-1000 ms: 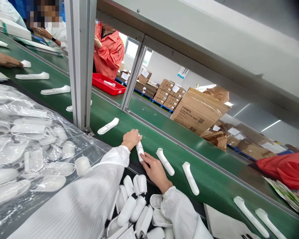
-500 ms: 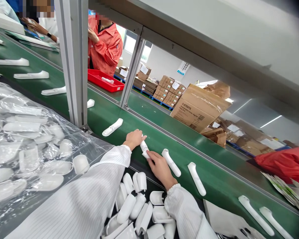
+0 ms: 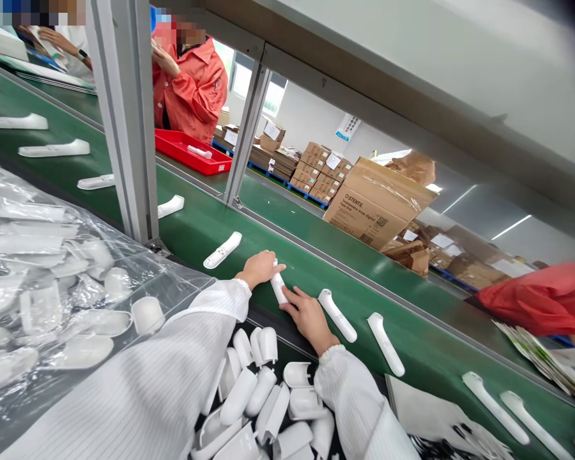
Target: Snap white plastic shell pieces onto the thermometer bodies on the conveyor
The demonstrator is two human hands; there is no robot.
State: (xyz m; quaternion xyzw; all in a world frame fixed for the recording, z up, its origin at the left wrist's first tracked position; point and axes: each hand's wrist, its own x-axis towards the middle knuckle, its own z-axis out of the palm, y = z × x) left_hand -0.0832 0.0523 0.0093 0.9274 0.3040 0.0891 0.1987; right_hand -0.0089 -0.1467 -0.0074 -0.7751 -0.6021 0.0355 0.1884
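Observation:
A slim white handset (image 3: 278, 289), shaped like a handheld thermometer, lies slanted over the green conveyor belt (image 3: 191, 236) between my two hands. My left hand (image 3: 260, 268) pinches its upper end with thumb and fingers. At the lower end, my right hand (image 3: 310, 317) closes its thumb and fingertips on the side, partly hiding that end. To the left rests another handset (image 3: 223, 250) with small openings in its face. On the right lies a smooth handset (image 3: 338, 315). Below my hands sits a pile of loose white plastic covers (image 3: 239, 396).
A clear plastic bag (image 3: 172, 281) of white covers lies at left. A metal post (image 3: 122, 121) rises beside the belt. Across it are a red tray (image 3: 191, 152), a carton (image 3: 378, 204) and co-workers in red (image 3: 191, 89). A white cloth-like piece (image 3: 426, 406) lies lower right.
The handsets on the belt have shifted right relative to the frame posts. The held handset now shows a smoother face near its lower end, where a stepped edge showed before. Both hands stay on it.

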